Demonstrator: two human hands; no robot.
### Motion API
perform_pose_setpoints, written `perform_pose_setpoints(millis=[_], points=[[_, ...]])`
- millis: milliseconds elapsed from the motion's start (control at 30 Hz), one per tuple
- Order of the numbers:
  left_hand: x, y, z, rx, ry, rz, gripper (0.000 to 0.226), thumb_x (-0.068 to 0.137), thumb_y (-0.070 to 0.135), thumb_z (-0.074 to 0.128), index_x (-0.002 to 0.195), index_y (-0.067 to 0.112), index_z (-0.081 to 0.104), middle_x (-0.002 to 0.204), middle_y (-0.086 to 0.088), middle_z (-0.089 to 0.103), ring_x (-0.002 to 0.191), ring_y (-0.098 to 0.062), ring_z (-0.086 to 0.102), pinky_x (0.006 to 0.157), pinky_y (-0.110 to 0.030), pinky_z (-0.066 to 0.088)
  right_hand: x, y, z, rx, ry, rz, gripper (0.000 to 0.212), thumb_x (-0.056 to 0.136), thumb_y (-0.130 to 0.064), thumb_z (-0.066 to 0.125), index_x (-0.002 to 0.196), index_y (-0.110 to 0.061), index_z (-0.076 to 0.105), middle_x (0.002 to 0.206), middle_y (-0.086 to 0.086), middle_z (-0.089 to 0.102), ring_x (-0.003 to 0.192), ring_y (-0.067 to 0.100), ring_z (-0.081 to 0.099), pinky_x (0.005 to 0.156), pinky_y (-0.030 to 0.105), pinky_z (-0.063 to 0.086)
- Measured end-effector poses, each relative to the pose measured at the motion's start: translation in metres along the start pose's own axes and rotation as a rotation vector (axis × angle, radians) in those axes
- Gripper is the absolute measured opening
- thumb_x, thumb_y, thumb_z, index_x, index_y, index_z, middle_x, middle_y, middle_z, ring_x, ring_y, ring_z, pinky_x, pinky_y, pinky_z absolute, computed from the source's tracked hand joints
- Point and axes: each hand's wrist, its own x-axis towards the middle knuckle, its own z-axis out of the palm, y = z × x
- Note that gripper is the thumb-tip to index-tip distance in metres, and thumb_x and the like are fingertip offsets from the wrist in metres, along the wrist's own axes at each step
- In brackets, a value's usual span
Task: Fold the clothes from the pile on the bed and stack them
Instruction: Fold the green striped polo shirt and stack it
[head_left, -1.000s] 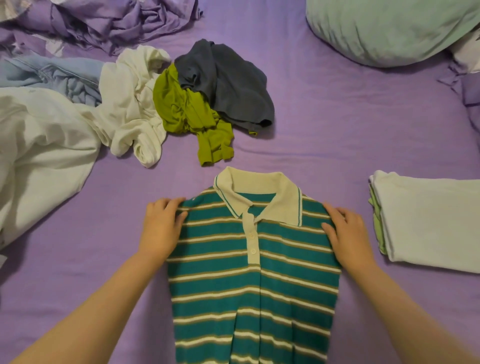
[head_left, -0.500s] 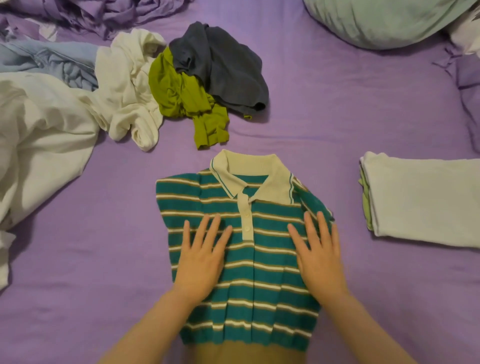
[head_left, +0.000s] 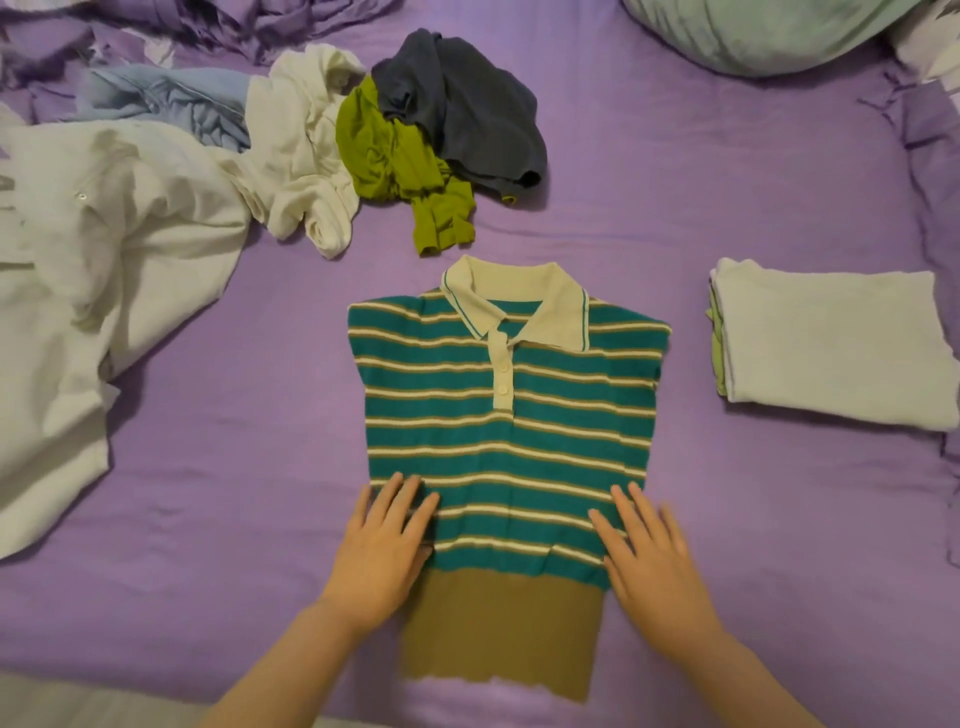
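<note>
A teal striped polo shirt (head_left: 506, 415) with a cream collar and a brown hem band lies flat on the purple bed sheet (head_left: 234, 493), sleeves tucked under. My left hand (head_left: 382, 551) presses flat on its lower left edge, fingers straight. My right hand (head_left: 649, 556) presses flat on its lower right edge. At the back left lies the unfolded pile: a large white garment (head_left: 104, 291), a cream garment (head_left: 306, 150), a light blue one (head_left: 171, 104), an olive green one (head_left: 400, 161) and a dark grey one (head_left: 467, 104). A stack of folded clothes (head_left: 831, 343), white on top, sits at the right.
A pale green pillow (head_left: 753, 31) lies at the back right. Crumpled purple bedding (head_left: 156, 26) runs along the back left and right edges. The near edge of the bed shows at the bottom left.
Both hands slid down the polo from the shoulders, over the chest, to the lower sides near the brown hem band. The camera view shifted, showing the whole shirt.
</note>
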Motion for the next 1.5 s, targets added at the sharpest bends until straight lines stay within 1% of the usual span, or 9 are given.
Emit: perform_pose_setpoints(millis=[167, 333, 533, 633, 767, 967, 1100, 1300, 1500], points=[[-0.002, 0.012, -0.007, -0.005, -0.144, 0.428, 0.016, 0.068, 0.033, 0.075, 0.071, 0.025, 0.062, 0.076, 0.004, 0.058, 0.073, -0.019, 0.059, 0.063, -0.028, 0.047, -0.02, -0.024, 0.003, 0.194, -0.036, -0.336, 0.027, 0.059, -0.028, 0.084, 0.083, -0.024, 0.073, 0.106, 0.003, 0.07, 0.104, 0.024, 0.065, 0.095, 0.039, 0.048], [-0.006, 0.018, -0.003, -0.029, -0.345, 0.464, 0.034, 0.076, 0.039, 0.068, 0.108, 0.028, 0.063, 0.113, -0.001, 0.056, 0.112, -0.025, 0.051, 0.09, -0.035, 0.046, -0.03, -0.053, 0.011, 0.188, -0.234, -0.3, 0.053, 0.055, -0.064, 0.073, 0.101, -0.038, 0.07, 0.115, 0.0, 0.065, 0.113, 0.026, 0.06, 0.094, 0.054, 0.048], [-0.017, -0.004, -0.005, 0.037, -0.181, 0.663, 0.049, 0.06, 0.028, 0.086, 0.106, 0.032, 0.071, 0.11, 0.001, 0.068, 0.106, -0.02, 0.065, 0.087, -0.026, 0.052, -0.032, -0.052, 0.015, 0.345, -0.355, -0.151, 0.058, 0.067, 0.0, 0.065, 0.114, -0.033, 0.065, 0.141, 0.0, 0.047, 0.139, 0.026, 0.033, 0.115, 0.047, 0.007], [-0.018, -0.004, -0.001, 0.084, -0.126, 0.644, 0.037, 0.072, 0.024, 0.079, 0.108, 0.025, 0.07, 0.113, -0.001, 0.067, 0.11, -0.021, 0.063, 0.09, -0.029, 0.052, -0.033, -0.049, 0.02, 0.287, -0.422, -0.206, 0.06, 0.072, -0.003, 0.054, 0.125, -0.032, 0.05, 0.154, -0.005, 0.024, 0.147, 0.018, 0.005, 0.117, 0.04, -0.008], [-0.01, -0.001, 0.002, -0.421, -0.327, 0.348, 0.022, 0.091, 0.009, 0.054, 0.109, 0.009, 0.065, 0.114, -0.009, 0.062, 0.109, -0.025, 0.056, 0.091, -0.03, 0.043, -0.03, -0.051, 0.015, 0.366, -0.349, -0.141, 0.025, 0.093, -0.029, 0.054, 0.116, -0.026, 0.062, 0.141, -0.006, 0.048, 0.14, 0.017, 0.032, 0.117, 0.038, 0.014], [0.032, -0.016, -0.013, -1.176, -0.199, -0.532, 0.017, 0.095, 0.024, 0.056, 0.105, 0.01, 0.058, 0.094, -0.003, 0.059, 0.088, -0.02, 0.053, 0.08, -0.032, 0.043, 0.034, -0.035, -0.003, 1.172, -0.047, 0.682, 0.023, 0.098, -0.033, 0.046, 0.102, -0.016, 0.062, 0.105, 0.004, 0.065, 0.099, 0.017, 0.058, 0.085, 0.024, 0.04], [0.051, -0.01, -0.012, -1.003, -0.14, -0.532, 0.029, 0.083, 0.028, 0.072, 0.098, 0.01, 0.054, 0.087, 0.002, 0.056, 0.08, -0.015, 0.053, 0.075, -0.034, 0.047, 0.061, -0.033, -0.001, 1.068, -0.114, 0.64, 0.036, 0.085, -0.028, 0.069, 0.118, -0.018, 0.057, 0.099, 0.0, 0.065, 0.092, 0.017, 0.062, 0.079, 0.029, 0.05], [0.063, -0.015, -0.023, -0.818, 0.283, -0.511, 0.019, 0.096, 0.034, 0.052, 0.087, 0.018, 0.046, 0.072, 0.008, 0.052, 0.067, -0.016, 0.051, 0.056, -0.031, 0.039, 0.071, -0.021, -0.013, 0.798, 0.19, 0.67, 0.023, 0.1, -0.029, 0.04, 0.108, -0.014, 0.055, 0.091, 0.007, 0.062, 0.08, 0.026, 0.055, 0.065, 0.033, 0.037], [0.104, -0.039, -0.057, -0.481, 0.186, -0.525, 0.026, 0.098, 0.047, 0.03, 0.089, 0.022, 0.029, 0.063, 0.008, 0.046, 0.054, -0.021, 0.046, 0.053, -0.033, 0.033, 0.116, 0.022, -0.05, 0.685, 0.206, 0.591, 0.03, 0.101, -0.036, 0.029, 0.108, -0.012, 0.046, 0.086, 0.019, 0.061, 0.078, 0.042, 0.057, 0.063, 0.043, 0.042]])
